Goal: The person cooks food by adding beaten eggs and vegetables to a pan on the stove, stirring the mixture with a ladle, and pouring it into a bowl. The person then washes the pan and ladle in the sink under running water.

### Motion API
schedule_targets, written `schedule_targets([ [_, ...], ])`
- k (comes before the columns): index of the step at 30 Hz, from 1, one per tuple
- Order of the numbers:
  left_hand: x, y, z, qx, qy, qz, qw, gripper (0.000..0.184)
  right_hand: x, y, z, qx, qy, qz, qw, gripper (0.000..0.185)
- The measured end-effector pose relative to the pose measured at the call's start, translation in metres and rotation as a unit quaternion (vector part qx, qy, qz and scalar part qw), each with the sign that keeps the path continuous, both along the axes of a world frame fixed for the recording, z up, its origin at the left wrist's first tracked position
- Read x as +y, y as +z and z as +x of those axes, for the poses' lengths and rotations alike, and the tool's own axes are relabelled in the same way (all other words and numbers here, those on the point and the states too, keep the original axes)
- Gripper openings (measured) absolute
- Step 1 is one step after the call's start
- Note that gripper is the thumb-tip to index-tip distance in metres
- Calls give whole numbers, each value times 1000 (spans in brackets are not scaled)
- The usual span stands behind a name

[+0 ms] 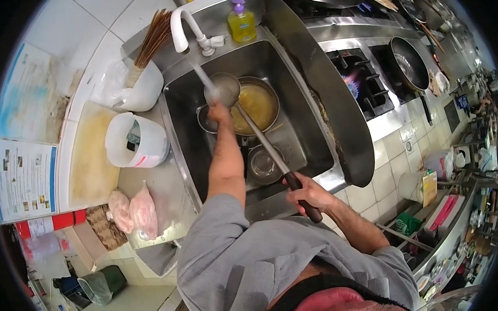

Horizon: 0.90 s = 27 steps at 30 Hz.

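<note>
My right hand is closed round the dark grip of a long-handled ladle. The ladle slants up and left across the sink, its round metal bowl under the running water from the white tap. At the lower rim of that bowl is my left hand, fingers curled against it and partly blurred. Beneath the ladle, a pan in the sink holds cloudy yellowish liquid. Nearer to me in the sink sits a round clear or metal bowl. A smaller round vessel is partly hidden by my left arm.
A soap bottle stands behind the sink. Left are a white bucket, a stick brush in a white container, and two pink-filled plastic bags. Right, beyond the metal splash wall, a lit burner and a wok.
</note>
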State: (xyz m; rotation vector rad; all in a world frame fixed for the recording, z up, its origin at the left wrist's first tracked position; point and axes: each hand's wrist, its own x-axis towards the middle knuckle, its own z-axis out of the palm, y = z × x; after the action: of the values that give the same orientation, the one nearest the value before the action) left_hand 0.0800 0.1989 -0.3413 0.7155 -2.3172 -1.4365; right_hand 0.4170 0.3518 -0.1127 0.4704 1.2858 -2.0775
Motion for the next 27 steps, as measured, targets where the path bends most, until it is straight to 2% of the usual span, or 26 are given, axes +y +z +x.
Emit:
schedule_targets([
  [1, 9, -10, 0, -67, 42, 195, 978, 31, -2, -1, -3, 3, 12, 8, 1000, 48],
  [2, 8, -33, -12, -97, 59, 292, 950, 32, -4, -2, -6, 1, 15, 6, 1000, 48],
  [3, 8, -30, -13, -128, 85, 382, 911, 32, -5, -3, -9, -10, 6, -15, 1000, 48],
  [4, 6, -29, -10, -154, 37, 324, 933, 32, -5, -4, -11, -24, -5, -35, 999, 47],
  [5, 1, -28, -5, -168, -37, 170, 970, 34, -2, -11, -10, -17, -12, -62, 998, 46],
  [6, -5, -8, 6, -184, -100, 21, 978, 35, -1, -10, -10, -19, -10, -60, 998, 46],
  [7, -10, 7, 8, -187, -141, -50, 971, 38, -1, -8, -9, -30, -34, -85, 995, 46],
  [8, -15, 17, 9, -175, -173, -86, 965, 41, -3, -5, -7, -41, -60, -112, 991, 45],
  [10, -19, 11, -2, -90, -206, -66, 972, 43, -5, 0, -4, -36, -61, -102, 992, 44],
  [11, -21, 8, -9, -3, -237, -44, 971, 46, -5, 3, -3, -32, -62, -90, 994, 43],
  [13, -18, 34, -19, 194, -249, -94, 944, 41, 3, 8, 7, -38, -46, -82, 995, 42],
  [14, -17, 48, -20, 190, -248, -93, 946, 41, 9, 10, 12, -44, -31, -74, 996, 42],
  [16, -21, 70, -24, 115, -359, -220, 900, 35, 14, 15, 18, -35, -23, -28, 999, 42],
  [17, -20, 77, -25, 113, -358, -219, 901, 35, 15, 20, 19, -24, -9, 21, 999, 43],
  [19, -22, 79, -26, 0, -421, -315, 851, 36, 17, 20, 25, -20, 2, 73, 997, 44],
  [23, -28, 39, -10, -11, -356, -316, 880, 38, 10, 19, 25, -21, -18, 47, 999, 41],
  [25, -28, 20, 16, -12, -210, -230, 950, 39, 6, 12, 23, -32, -7, 23, 999, 45],
  [27, -24, -14, 28, -36, -149, -206, 966, 39, -4, 8, 18, -29, 7, 36, 999, 45],
])
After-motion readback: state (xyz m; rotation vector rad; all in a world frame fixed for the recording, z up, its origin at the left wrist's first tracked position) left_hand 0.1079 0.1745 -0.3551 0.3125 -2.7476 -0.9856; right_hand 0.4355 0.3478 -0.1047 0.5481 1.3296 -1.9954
